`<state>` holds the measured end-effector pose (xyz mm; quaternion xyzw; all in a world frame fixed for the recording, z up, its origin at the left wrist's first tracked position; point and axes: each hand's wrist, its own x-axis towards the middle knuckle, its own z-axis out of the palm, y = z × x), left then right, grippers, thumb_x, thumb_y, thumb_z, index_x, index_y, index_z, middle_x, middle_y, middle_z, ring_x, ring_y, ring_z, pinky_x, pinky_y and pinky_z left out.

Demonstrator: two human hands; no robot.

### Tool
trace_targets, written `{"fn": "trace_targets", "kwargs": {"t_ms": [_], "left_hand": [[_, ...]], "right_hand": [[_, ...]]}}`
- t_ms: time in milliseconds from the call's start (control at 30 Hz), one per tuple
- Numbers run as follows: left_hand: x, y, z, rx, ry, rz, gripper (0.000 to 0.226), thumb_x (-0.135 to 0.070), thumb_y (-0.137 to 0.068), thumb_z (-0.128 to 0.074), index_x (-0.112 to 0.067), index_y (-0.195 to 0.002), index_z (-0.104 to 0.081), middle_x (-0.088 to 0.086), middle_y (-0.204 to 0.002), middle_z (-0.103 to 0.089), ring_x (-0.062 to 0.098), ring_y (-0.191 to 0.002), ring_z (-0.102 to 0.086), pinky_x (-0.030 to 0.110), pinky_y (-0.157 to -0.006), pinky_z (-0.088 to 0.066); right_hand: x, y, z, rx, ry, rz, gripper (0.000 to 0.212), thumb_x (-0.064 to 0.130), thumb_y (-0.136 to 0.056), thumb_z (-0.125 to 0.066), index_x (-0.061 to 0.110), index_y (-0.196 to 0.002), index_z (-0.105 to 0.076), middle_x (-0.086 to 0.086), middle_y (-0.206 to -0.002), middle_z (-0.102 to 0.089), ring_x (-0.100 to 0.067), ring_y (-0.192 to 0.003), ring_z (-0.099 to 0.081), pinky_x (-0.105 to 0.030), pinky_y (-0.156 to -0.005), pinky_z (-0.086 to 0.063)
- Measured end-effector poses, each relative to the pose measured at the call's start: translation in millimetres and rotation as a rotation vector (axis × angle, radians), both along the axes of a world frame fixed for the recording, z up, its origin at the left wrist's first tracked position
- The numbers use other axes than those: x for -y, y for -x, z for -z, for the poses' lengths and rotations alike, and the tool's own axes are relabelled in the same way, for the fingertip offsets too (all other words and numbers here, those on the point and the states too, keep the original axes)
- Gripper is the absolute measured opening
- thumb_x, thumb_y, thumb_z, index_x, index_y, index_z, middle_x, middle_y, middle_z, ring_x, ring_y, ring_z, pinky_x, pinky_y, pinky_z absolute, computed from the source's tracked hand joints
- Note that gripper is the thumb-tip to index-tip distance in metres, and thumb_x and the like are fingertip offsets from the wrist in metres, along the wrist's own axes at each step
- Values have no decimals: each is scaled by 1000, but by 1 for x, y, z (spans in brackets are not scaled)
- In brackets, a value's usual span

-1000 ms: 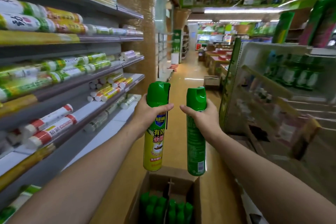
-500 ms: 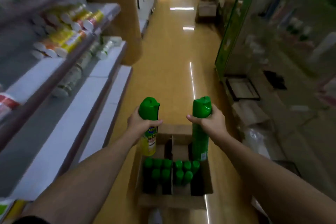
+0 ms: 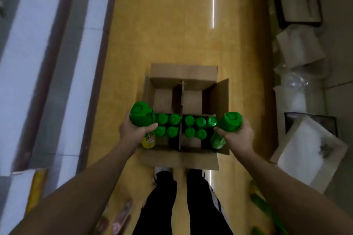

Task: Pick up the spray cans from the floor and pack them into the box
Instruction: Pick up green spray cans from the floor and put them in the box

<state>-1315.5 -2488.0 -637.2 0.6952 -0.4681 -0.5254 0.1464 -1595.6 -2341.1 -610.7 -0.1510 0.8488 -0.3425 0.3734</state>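
Two rigid spray cans are gripped just under their caps: the yellow can (image 3: 148, 140) by the left hand (image 3: 131, 131), the green can (image 3: 218, 139) by the right hand (image 3: 237, 135), above the cardboard box (image 3: 183, 74) between them. Smooth metal, likely slippery.

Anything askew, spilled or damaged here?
Nothing stands out. Green-capped spray cans stand upright in rows inside the brown cardboard box, nothing spilled. The green spray can in the right hand tilts, but it is held, not packed.
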Motion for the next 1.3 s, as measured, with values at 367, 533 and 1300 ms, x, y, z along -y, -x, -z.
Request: {"fn": "trace_targets", "kwargs": {"t_ms": [367, 533, 1300], "left_hand": [[-16, -21, 122, 58, 14, -174, 79, -24, -64, -96, -37, -127, -51, -4, -124, -61, 28, -119, -58, 56, -92, -55], [-10, -25, 170, 67, 92, -249, 71, -26, -61, -94, -47, -113, -50, -17, -111, -64, 12, -105, -64, 52, -91, -57], [-33, -10, 256, 318, 161, -240, 87, -43, -63, -93, -14, -131, -47, 1, -116, -59, 20, -107, -57, 24, -83, -43]], "right_hand": [[-28, 10, 134, -14, -181, 109, 80, 22, -69, -91, 14, -138, -50, -7, -131, -63, -25, -123, -59, -52, -101, -53], [-27, 4, 188, -54, -173, 132, 80, 20, -71, -91, 23, -138, -47, 5, -119, -59, -18, -112, -58, -48, -98, -54], [-30, -11, 294, -156, -295, -68, 72, 11, -77, -84, 15, -141, -53, -10, -130, -65, -26, -120, -61, -46, -104, -51]]}}
